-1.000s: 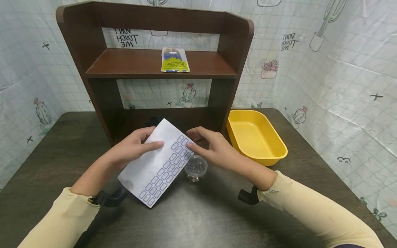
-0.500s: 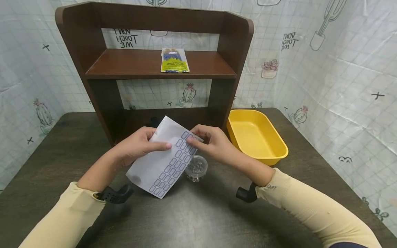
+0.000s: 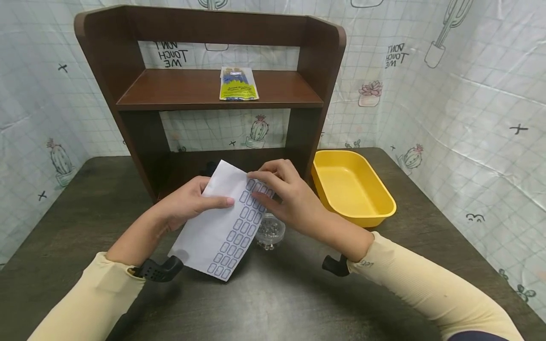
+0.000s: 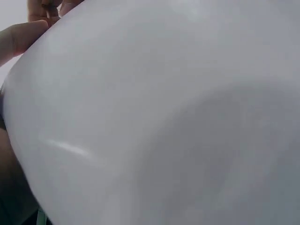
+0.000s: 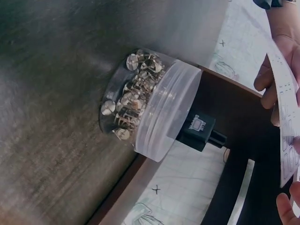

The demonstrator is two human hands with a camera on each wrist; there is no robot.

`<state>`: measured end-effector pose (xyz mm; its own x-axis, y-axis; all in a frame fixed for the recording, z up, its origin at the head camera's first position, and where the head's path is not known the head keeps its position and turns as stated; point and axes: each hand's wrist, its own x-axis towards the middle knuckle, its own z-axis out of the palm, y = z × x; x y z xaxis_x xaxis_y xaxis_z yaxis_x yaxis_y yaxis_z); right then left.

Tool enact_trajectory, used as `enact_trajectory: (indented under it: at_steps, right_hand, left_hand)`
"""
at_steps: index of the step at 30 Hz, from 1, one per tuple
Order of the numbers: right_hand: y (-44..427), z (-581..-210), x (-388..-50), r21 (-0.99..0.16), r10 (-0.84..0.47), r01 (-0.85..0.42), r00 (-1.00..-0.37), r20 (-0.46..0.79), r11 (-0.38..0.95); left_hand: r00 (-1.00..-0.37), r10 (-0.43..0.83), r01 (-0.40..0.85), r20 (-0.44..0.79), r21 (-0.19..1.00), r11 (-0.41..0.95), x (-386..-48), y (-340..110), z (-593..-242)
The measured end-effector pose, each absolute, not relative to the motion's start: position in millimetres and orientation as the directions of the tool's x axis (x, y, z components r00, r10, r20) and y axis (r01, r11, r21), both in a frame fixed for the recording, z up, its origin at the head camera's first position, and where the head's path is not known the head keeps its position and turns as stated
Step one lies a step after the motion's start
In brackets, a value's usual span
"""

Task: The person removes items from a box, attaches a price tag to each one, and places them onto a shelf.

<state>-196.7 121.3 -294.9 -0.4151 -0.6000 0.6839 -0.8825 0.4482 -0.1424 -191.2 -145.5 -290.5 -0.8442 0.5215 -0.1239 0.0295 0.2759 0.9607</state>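
Note:
A white sheet of labels (image 3: 204, 232), with rows of small blue-outlined rounded rectangles along its right side, is held tilted above the table. My left hand (image 3: 187, 203) grips its left edge, thumb on the printed face, other fingers behind. At the top right corner, my right hand (image 3: 294, 196) has its index finger and thumb over the printed labels, slightly apart; I cannot tell if they pinch anything. In the left wrist view the sheet (image 4: 117, 93) covers most of the picture. A clear round jar (image 3: 270, 229) of small shiny metal pieces stands just behind the sheet's right edge.
A dark brown shelf unit (image 3: 222, 102) stands at the back, with a yellow-and-blue packet (image 3: 239, 85) on its middle shelf. To the right lies a yellow tray (image 3: 351, 189). Behind the jar, in the right wrist view, is a black box-like object (image 5: 199, 131).
My right hand has shifted from the sheet's right edge onto its printed face, index finger now lying over the top. The sheet has first moved right and up, then slightly back down.

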Motion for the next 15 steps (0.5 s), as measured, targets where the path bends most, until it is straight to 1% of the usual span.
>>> enact_trajectory:
  at_steps: [3,6,8,11,15]
  right_hand:
    - [120.1,-294.9,-197.7,-0.058,-0.624,-0.901,-0.343,0.702,0.43]
    - [119.3,-295.8,-197.9,-0.049,-0.638,-0.919,-0.309,0.705,0.391]
    - [118.8,-295.6,-196.9,-0.079,-0.64,-0.927,-0.313,0.702,0.367]
    - [118.0,-295.4,-196.0,-0.131,-0.644,-0.929,-0.336,0.687,0.345]
    - [116.6,-294.9,-195.3,-0.159,-0.655,-0.928,-0.352,0.669,0.336]
  left_hand:
    - [-0.842,0.526,0.037,-0.116,0.961,0.272,-190.6,-145.7,-290.8]
    - [-0.837,0.535,0.053,-0.111,0.958,0.281,-190.3,-145.5,-291.2]
    - [-0.833,0.544,0.074,-0.1,0.954,0.289,-190.1,-145.1,-291.5]
    - [-0.826,0.556,0.093,-0.089,0.952,0.291,-189.0,-144.3,-291.7]
    - [-0.825,0.559,0.099,-0.087,0.951,0.294,-186.9,-143.7,-291.7]
